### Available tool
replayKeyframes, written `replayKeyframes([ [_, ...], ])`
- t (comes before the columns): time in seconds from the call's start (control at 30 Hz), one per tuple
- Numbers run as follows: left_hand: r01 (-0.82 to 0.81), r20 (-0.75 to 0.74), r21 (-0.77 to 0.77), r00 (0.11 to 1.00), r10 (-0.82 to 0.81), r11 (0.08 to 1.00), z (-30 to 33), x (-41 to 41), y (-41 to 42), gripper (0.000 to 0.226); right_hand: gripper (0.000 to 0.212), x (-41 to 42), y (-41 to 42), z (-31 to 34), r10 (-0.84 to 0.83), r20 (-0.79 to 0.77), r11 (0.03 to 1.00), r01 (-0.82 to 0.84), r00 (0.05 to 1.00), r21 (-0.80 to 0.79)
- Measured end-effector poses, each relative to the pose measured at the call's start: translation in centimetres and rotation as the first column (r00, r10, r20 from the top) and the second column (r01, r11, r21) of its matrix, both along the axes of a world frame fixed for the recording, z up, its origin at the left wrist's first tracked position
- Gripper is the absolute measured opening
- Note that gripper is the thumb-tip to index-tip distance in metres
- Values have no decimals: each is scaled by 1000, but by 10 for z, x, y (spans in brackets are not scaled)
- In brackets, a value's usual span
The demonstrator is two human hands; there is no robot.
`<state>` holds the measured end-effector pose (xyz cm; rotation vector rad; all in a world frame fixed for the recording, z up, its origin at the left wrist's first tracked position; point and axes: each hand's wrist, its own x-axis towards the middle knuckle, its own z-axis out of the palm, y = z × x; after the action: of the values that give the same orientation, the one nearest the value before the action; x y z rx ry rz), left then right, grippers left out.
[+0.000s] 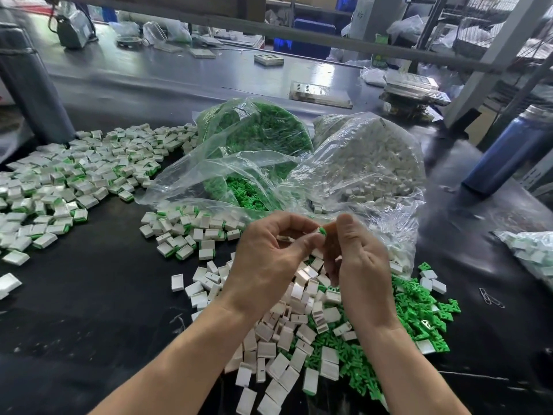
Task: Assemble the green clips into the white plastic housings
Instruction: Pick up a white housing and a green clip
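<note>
My left hand and my right hand meet above the black table, fingertips together. Between them a green clip pokes out of a white housing that is mostly hidden by my fingers. The left fingers pinch the housing; the right thumb and forefinger grip the clip. Below my hands lies a loose pile of empty white housings, with a heap of loose green clips to its right.
Assembled white-and-green pieces spread over the table's left, with a smaller group nearer. Two open clear bags hold green clips and white housings. A blue bottle stands at right, a dark post at left.
</note>
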<state>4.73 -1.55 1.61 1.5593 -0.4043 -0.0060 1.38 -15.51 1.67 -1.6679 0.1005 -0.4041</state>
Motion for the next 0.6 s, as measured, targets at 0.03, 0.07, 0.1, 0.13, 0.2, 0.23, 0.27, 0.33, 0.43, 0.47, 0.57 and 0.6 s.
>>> replayKeyframes([
  [0.03,-5,-4,-4,1000,5,1000,0,1,2,10,40,0,-4,1,22,29,1000,-22,999,-13],
  [0.07,-6,-8,-7,1000,6,1000,-1,2,4,10,31,0,-8,2,52,47,998,-51,998,-28],
  [0.1,-4,-9,-8,1000,4,1000,-1,3,5,10,25,0,-10,2,80,53,995,-77,995,-57],
  [0.13,-3,-7,-6,1000,3,1000,-1,3,6,10,21,0,-11,1,97,52,991,-92,994,-93],
  [0.2,-7,-2,2,1000,7,1000,-2,4,6,12,17,0,-11,-1,95,48,987,-88,994,-137],
  [0.23,-16,-3,8,1000,16,1000,-3,5,6,14,15,1,-10,-2,84,44,987,-77,995,-139],
  [0.27,-27,-6,16,1000,28,999,-3,6,6,16,15,1,-10,-4,71,39,988,-65,997,-139],
  [0.33,-41,-5,26,999,41,999,-3,7,6,16,17,2,-9,-5,52,23,988,-49,998,-144],
  [0.43,-33,5,32,999,33,999,-3,7,6,11,19,4,-8,-7,50,9,990,-48,999,-133],
  [0.47,-31,7,37,999,31,999,-3,7,7,11,19,5,-7,-8,47,6,991,-46,999,-127],
  [0.57,-43,22,80,999,42,996,-3,9,9,12,16,6,-7,-9,53,-7,993,-54,999,-105],
  [0.6,-56,28,106,998,54,993,-3,10,10,12,13,6,-8,-9,55,-7,994,-55,998,-93],
])
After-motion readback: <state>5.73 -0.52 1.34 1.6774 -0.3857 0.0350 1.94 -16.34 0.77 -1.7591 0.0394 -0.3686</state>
